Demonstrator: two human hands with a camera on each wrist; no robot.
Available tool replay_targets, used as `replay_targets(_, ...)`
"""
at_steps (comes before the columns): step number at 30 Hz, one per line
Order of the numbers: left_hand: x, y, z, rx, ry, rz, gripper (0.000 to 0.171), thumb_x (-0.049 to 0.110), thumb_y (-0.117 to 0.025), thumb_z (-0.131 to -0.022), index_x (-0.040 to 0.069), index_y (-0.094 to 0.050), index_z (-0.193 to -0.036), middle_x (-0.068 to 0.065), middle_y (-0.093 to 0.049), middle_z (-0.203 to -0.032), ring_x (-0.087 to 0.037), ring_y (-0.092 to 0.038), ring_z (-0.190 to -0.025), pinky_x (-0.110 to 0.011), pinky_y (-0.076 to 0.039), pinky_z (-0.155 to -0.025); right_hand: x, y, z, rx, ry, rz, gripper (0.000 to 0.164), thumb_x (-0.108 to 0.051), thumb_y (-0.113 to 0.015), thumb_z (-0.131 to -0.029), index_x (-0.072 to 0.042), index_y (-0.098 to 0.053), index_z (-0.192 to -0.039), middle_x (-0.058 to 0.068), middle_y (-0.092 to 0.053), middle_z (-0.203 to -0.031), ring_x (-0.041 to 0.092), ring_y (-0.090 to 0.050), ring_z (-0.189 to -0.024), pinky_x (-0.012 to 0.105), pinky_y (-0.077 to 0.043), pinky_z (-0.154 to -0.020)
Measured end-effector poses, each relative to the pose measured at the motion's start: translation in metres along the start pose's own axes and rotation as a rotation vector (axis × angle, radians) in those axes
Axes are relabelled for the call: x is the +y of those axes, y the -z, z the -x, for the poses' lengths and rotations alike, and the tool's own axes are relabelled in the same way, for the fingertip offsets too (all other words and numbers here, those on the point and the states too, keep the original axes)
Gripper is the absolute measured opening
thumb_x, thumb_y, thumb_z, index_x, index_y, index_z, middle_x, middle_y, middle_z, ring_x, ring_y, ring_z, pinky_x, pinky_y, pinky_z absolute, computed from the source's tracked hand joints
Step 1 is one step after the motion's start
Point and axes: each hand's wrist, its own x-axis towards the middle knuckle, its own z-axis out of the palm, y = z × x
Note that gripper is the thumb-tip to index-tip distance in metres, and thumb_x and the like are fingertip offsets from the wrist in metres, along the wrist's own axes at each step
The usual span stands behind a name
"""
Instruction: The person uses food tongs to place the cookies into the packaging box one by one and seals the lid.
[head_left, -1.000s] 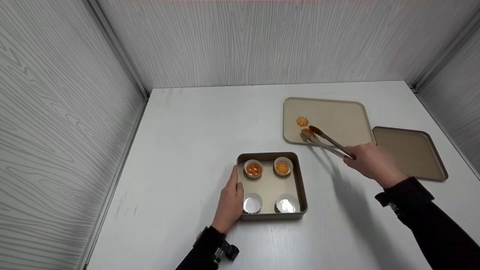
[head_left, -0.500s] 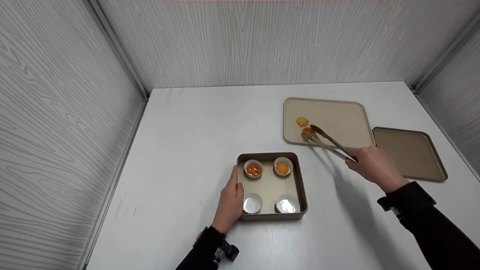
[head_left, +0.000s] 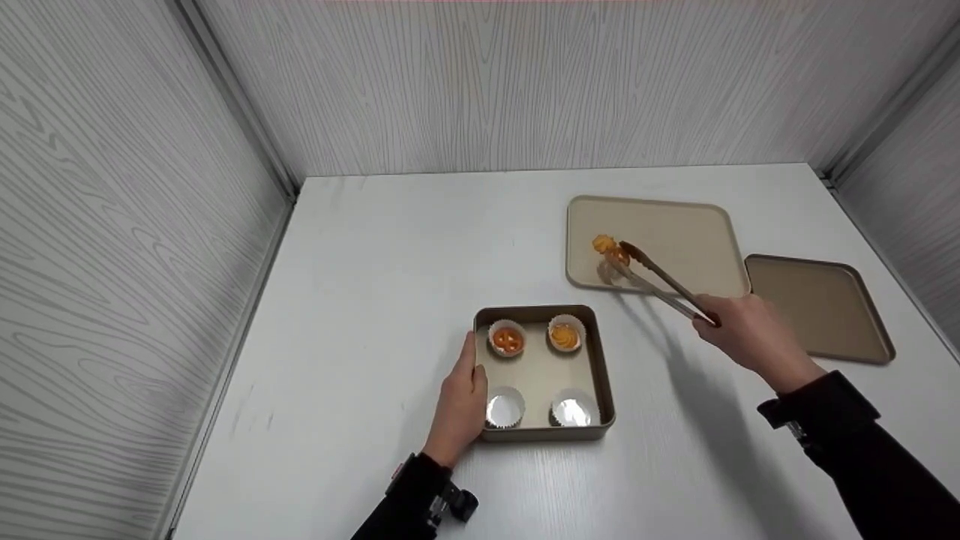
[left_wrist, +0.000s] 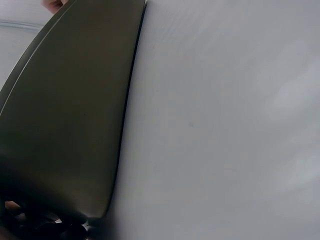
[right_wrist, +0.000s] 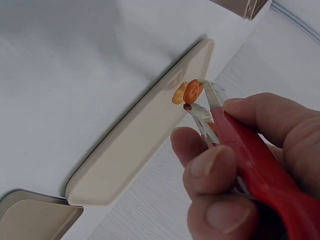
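My right hand [head_left: 750, 330] grips red-handled metal tongs [right_wrist: 240, 145], fingers and thumb curled round them. Between the tong tips sits a small round orange cookie [right_wrist: 193, 92] with a criss-cross top, over the beige tray [head_left: 675, 240]. Close beside it on that tray is a yellow swirl cookie [head_left: 603, 243]. My left hand [head_left: 459, 405] rests along the left wall of a square bronze baking tin [head_left: 555, 433], fingers straight. In the tin, one paper cup [head_left: 507, 339] holds an orange cookie and another cup [head_left: 565, 333] a yellow swirl one. Two front cups [head_left: 504, 408] hold no cookie.
A smaller brown tray [head_left: 825, 307] lies on the right, touching the beige tray's corner and partly behind my right hand. White wood-grain panels [head_left: 495, 90] stand at the back and both sides of the white table [head_left: 375, 285].
The tongs have moved slightly up in the head view, and the orange cookie between their tips has shifted closer to the yellow one, its shadow now apart from it. My left hand stays put.
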Motion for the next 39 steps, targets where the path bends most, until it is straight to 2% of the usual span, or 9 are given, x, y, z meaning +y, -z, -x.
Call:
replay_targets(9, -0.001, 0.0, 0.0, -0.007, 0.015, -0.006, 0.056, 0.009, -0.037, -0.109, -0.003, -0.02, -0.161, -0.018, -0.024, -0.166, -0.028, -0.026, -0.153, -0.043, -0.025, -0.125, -0.014, 0.008, 0.006, 0.065, 0.021, 0.027, 0.036, -0.005, -0.073, -0.086, -0.016, -0.042, -0.071, -0.012, -0.031, -0.06, 0.012, -0.031, -0.053, 0.027, -0.02, -0.048)
replay_targets(12, 0.0, 0.0, 0.0, -0.011, 0.023, -0.003, 0.056, 0.011, -0.036, -0.109, -0.002, -0.02, -0.162, -0.017, -0.023, -0.167, -0.027, -0.025, -0.153, -0.043, -0.024, -0.125, -0.019, 0.011, 0.01, 0.083, 0.02, 0.035, 0.029, -0.005, -0.073, -0.086, -0.016, -0.048, -0.075, -0.012, -0.033, -0.059, 0.014, -0.033, -0.052, 0.028, -0.021, -0.046)
replay_targets(15, 0.0, 0.001, 0.0, -0.008, 0.019, -0.004, 0.056, 0.011, -0.036, -0.109, -0.003, -0.02, -0.161, -0.018, -0.023, -0.167, -0.028, -0.025, -0.153, -0.044, -0.024, -0.125, -0.023, 0.013, 0.014, 0.106, 0.039, 0.035, 0.015, -0.005, -0.074, -0.085, -0.014, -0.063, -0.09, -0.013, -0.035, -0.057, 0.015, -0.034, -0.051, 0.029, -0.024, -0.045)
replay_targets(19, 0.0, 0.001, 0.0, -0.003, 0.015, -0.006, 0.056, 0.01, -0.037, -0.109, -0.003, -0.021, -0.161, -0.018, -0.024, -0.167, -0.029, -0.026, -0.153, -0.044, -0.024, -0.125, -0.026, 0.016, 0.02, 0.146, 0.083, 0.046, 0.029, -0.004, -0.076, -0.084, -0.016, -0.07, -0.11, -0.014, -0.038, -0.055, 0.012, -0.033, -0.049, 0.029, -0.026, -0.044)
replay_targets(29, 0.001, 0.0, 0.0, -0.013, 0.023, 0.002, 0.057, 0.01, -0.037, -0.109, -0.002, -0.02, -0.162, -0.017, -0.023, -0.167, -0.027, -0.025, -0.153, -0.043, -0.024, -0.125, -0.039, 0.023, 0.036, 0.212, 0.187, 0.094, 0.026, -0.001, -0.078, -0.079, -0.014, -0.065, -0.097, -0.014, -0.047, -0.057, 0.003, -0.027, -0.048, 0.023, -0.022, -0.042)
replay_targets(35, 0.001, 0.001, 0.0, -0.015, 0.017, 0.003, 0.057, 0.01, -0.036, -0.109, -0.002, -0.019, -0.162, -0.017, -0.023, -0.167, -0.026, -0.024, -0.153, -0.043, -0.024, -0.125, -0.048, 0.028, 0.044, 0.231, 0.229, 0.111, 0.033, -0.002, -0.081, -0.077, -0.015, -0.069, -0.104, -0.013, -0.056, -0.061, 0.0, -0.031, -0.047, 0.022, -0.025, -0.04)
replay_targets(39, 0.001, 0.001, 0.0, -0.016, 0.019, 0.001, 0.056, 0.01, -0.035, -0.109, -0.002, -0.019, -0.162, -0.018, -0.022, -0.167, -0.027, -0.024, -0.153, -0.044, -0.025, -0.125, -0.054, 0.033, 0.047, 0.214, 0.244, 0.103, 0.036, -0.004, -0.081, -0.076, -0.016, -0.07, -0.108, -0.013, -0.057, -0.062, 0.0, -0.033, -0.047, 0.023, -0.027, -0.04)
